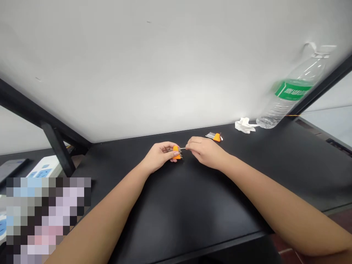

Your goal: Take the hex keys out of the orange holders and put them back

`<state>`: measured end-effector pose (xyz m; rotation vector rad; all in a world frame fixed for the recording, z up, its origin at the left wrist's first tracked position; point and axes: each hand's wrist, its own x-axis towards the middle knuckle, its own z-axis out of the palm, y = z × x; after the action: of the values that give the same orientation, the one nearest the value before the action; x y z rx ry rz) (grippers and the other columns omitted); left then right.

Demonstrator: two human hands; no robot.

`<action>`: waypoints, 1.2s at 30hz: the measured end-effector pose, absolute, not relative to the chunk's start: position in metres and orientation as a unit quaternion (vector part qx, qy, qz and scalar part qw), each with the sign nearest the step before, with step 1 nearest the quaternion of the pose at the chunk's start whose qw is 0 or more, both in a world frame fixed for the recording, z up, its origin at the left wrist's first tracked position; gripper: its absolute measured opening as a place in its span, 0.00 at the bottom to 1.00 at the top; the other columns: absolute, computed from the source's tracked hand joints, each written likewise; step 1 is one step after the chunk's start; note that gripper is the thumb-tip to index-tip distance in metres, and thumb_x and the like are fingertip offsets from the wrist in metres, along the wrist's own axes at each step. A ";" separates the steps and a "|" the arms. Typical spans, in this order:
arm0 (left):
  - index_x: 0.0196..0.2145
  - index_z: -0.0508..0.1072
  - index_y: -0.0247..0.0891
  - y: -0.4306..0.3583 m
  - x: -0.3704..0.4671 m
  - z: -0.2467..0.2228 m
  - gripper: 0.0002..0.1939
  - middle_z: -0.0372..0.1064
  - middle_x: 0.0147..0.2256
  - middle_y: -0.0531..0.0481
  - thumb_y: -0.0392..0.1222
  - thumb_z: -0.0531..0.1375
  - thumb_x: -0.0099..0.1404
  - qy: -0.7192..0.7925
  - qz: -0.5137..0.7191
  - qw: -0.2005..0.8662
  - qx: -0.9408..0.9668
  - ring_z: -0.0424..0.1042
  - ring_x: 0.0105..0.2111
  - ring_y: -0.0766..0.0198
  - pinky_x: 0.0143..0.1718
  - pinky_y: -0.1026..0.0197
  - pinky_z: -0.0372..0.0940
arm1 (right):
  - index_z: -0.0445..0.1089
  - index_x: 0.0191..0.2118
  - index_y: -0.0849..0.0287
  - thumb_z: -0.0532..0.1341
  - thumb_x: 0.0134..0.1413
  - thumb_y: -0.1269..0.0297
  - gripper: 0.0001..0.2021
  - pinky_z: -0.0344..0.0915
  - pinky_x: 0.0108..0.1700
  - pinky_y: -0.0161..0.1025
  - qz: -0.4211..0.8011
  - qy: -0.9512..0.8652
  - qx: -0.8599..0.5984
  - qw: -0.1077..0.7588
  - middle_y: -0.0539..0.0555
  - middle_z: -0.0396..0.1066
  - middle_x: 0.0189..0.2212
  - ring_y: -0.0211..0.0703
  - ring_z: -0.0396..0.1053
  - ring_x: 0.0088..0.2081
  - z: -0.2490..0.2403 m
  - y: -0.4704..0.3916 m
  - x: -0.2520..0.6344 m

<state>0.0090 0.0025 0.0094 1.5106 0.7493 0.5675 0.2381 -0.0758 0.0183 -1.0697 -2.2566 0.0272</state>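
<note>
Near the middle of the black table, my left hand (pixel 161 155) is closed around a small orange holder (pixel 176 152). Several short metal ends stick out of the holder's right side. A thin metal rod (pixel 182 148) runs from the holder's upper part to my right hand (pixel 205 149), whose fingertips pinch its right end. The rod's exact kind is too small to make out. Beyond my right hand lies a second orange holder (pixel 217 137) with several thin metal rods through it, touched by neither hand.
A crumpled white tissue (pixel 244 125) and a clear plastic bottle with a green label (pixel 294 90) are at the back right, against the pale wall (pixel 165 73). At left, beyond a black metal frame (pixel 56 145), are a white power strip (pixel 45 168) and a blurred-out patch.
</note>
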 end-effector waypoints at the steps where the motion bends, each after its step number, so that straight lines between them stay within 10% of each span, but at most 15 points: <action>1: 0.40 0.78 0.34 0.003 0.009 0.009 0.17 0.78 0.34 0.45 0.47 0.72 0.58 0.327 0.247 0.629 0.660 0.76 0.31 0.63 0.34 0.61 0.74 | 0.74 0.41 0.60 0.54 0.62 0.82 0.14 0.71 0.43 0.41 0.011 -0.856 -0.409 0.315 0.57 0.74 0.40 0.44 0.72 0.41 0.018 -0.075 0.239; 36: 0.35 0.78 0.33 0.004 0.006 0.013 0.15 0.79 0.32 0.45 0.47 0.72 0.58 0.339 0.203 0.632 0.667 0.76 0.30 0.64 0.36 0.61 0.74 | 0.75 0.45 0.61 0.55 0.65 0.78 0.13 0.72 0.41 0.39 0.058 -0.846 -0.405 0.342 0.57 0.72 0.41 0.41 0.72 0.38 0.020 -0.081 0.236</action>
<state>0.0063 0.0044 0.0127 1.5266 0.7758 0.4642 0.2360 -0.0810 0.0195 -1.0540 -2.2004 0.1509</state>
